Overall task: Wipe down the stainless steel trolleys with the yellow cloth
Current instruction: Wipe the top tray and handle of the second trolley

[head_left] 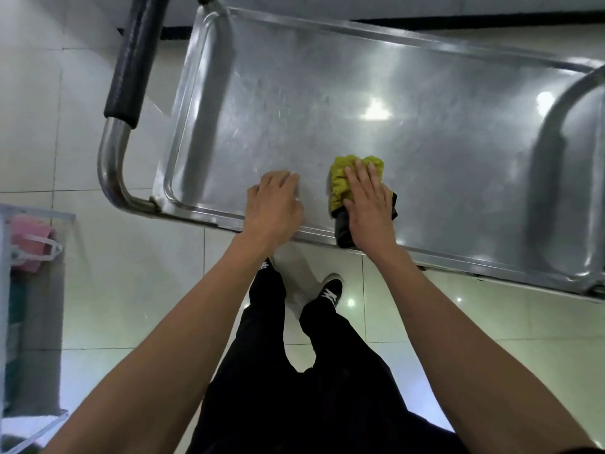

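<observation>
1. My right hand lies flat on the yellow cloth, fingers straight and slightly spread, pressing it onto the trolley top near the front edge.
2. The cloth is bunched under my palm; a dark part of it sticks out at the near side and reaches the trolley's rim.
3. My left hand rests just beside the cloth, apart from it, fingers loosely bent over the same front edge of the steel top and holding nothing.
4. The trolley's top is a shallow steel tray with a raised rim, shiny with light spots.
5. A tube handle with a black grip stands at the trolley's left end.
6. Below are my black trousers and shoes on a pale tiled floor.
7. At the far left a pink cloth lies in a clear box.
</observation>
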`<state>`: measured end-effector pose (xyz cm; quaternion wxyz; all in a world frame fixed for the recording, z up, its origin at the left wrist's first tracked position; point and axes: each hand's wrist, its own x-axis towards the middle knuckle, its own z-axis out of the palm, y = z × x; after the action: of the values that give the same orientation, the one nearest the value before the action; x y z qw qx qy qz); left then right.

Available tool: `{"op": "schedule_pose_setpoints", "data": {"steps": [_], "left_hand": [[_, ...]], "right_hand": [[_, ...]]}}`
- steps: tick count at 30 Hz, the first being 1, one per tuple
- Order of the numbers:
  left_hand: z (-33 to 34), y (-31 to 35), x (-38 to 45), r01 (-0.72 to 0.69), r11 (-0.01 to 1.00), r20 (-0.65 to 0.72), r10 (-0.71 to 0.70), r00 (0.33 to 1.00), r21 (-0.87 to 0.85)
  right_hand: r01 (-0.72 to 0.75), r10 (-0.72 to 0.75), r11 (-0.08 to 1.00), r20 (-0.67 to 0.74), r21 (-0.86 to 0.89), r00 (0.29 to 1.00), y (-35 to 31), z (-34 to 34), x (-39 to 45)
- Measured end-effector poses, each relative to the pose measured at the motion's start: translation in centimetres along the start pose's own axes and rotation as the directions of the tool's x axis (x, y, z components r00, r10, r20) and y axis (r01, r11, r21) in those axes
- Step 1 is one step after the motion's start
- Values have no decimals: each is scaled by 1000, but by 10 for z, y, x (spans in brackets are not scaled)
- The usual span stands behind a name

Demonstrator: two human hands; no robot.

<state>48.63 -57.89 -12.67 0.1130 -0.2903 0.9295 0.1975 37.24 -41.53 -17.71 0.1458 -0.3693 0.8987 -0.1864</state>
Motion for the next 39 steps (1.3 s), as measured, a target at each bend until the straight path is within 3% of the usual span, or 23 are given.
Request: {"op": "schedule_pose_setpoints", "data": {"steps": [6, 13, 21, 26, 30, 35, 39], "left_hand": [[1, -4, -12, 60, 998, -15, -60, 998, -27], [-15, -71, -22, 229, 973, -70, -230, 971, -15], [-29, -150, -23, 344, 927, -122, -362, 924, -151], [-33, -173, -21, 331, 901, -106, -372, 922, -280], [-46, -181, -18, 349, 820, -94, -433, 896, -454], [-60, -187, -15, 362, 768, 14, -418, 908, -528], [-62, -187, -15, 347, 792, 46, -377, 925, -503]], "right_hand": [[-4, 5, 1000, -7, 29, 1000, -5, 6, -2], [97, -97, 995, 11, 20, 995, -51, 37, 2], [203, -204, 979, 60, 33, 977, -135, 79, 40], [257, -263, 963, 77, 81, 962, -182, 101, 64], [290, -301, 949, 85, 124, 950, -217, 113, 80], [329, -345, 935, 124, 133, 930, -247, 123, 91], [378, -408, 906, 150, 191, 901, -236, 113, 88]]}}
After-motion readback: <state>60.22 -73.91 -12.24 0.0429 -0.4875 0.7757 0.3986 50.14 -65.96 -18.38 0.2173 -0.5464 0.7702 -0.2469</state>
